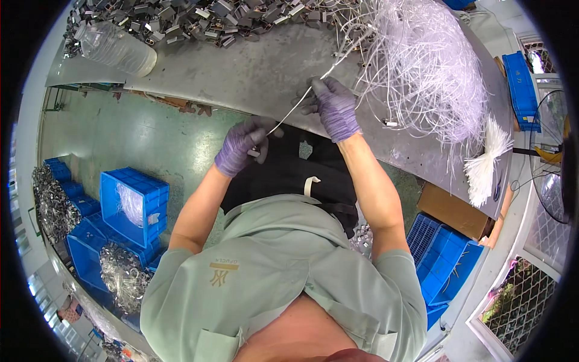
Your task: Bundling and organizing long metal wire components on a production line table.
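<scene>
A thin white cable [297, 107] is stretched at a slant between my two hands, both in purple-grey gloves. My left hand [246, 145] is closed around its lower end, over my lap just off the table's front edge. A small light-coloured piece shows at those fingers, too small to name. Higher up and to the right, my right hand [333, 104] pinches the same cable over the table edge. Beyond it the cable runs on toward a large tangled heap of white cables [428, 66]. A small metallic connector [390, 123] lies at the heap's near edge.
Many small grey box-shaped parts [229, 15] are heaped along the far side of the grey table [241, 72]. A clear plastic bottle [117, 49] lies at the left. White strips [487, 160] hang bundled at the right. Blue crates [136, 202] stand on both sides below.
</scene>
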The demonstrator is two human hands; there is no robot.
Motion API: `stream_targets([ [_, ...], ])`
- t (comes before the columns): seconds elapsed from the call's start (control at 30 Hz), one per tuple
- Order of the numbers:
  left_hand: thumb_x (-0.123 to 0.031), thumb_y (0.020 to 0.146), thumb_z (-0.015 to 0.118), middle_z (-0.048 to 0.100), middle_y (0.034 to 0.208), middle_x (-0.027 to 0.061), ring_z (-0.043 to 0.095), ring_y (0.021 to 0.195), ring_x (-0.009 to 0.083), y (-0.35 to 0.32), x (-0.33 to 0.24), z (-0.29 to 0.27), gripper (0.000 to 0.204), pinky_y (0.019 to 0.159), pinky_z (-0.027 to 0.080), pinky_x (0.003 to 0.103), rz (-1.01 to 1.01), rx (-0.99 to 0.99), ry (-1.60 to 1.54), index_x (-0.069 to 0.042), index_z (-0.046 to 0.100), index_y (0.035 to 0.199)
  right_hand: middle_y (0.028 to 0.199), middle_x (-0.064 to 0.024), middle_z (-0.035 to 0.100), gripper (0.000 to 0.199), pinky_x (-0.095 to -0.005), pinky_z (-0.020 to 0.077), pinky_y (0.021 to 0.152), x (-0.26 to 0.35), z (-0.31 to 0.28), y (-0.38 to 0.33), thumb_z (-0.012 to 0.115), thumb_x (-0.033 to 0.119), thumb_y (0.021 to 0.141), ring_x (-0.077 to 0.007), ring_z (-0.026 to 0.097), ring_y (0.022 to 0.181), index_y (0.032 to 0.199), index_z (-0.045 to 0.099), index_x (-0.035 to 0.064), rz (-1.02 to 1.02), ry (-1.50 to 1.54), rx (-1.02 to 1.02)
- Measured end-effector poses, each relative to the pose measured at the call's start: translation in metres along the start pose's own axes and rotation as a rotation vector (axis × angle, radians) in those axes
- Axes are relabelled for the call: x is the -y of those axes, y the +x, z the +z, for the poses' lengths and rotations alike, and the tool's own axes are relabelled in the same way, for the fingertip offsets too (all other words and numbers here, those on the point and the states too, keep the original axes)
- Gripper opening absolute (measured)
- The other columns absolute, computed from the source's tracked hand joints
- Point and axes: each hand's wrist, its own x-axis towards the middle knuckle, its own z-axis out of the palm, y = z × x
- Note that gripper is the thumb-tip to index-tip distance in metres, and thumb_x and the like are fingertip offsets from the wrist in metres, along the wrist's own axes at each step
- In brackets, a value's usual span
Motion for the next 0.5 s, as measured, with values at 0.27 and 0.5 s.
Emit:
stream_targets([
  [0.27, -0.036, 0.092, 0.051, 0.063, 0.104, 0.0149, 0.059, 0.068, 0.0135, 0.057, -0.01, 0.028, 0.048, 0.057, 0.046, 0.023, 0.154, -0.152, 0.132, 0.001, 0.047, 0.122, 0.075, -0.0069, 0.062, 0.021, -0.0246, 0.0515, 0.055, -0.013, 0.008, -0.021, 0.059, 0.019, 0.089, -0.0117, 0.057, 0.056, 0.09, 0.06, -0.0021, 0.009, -0.246, 0.098],
  [0.5, -0.038, 0.092, 0.051, 0.06, 0.111, 0.0125, 0.059, 0.088, 0.0167, 0.128, -0.004, 0.078, 0.05, 0.071, 0.05, 0.029, 0.282, -0.155, 0.346, -0.003, 0.043, 0.127, 0.065, -0.0049, 0.06, 0.023, -0.025, 0.0418, 0.046, 0.029, -0.044, 0.003, 0.062, 0.02, 0.087, -0.0111, 0.053, 0.049, 0.097, 0.062, 0.0001, 0.006, -0.32, -0.068],
])
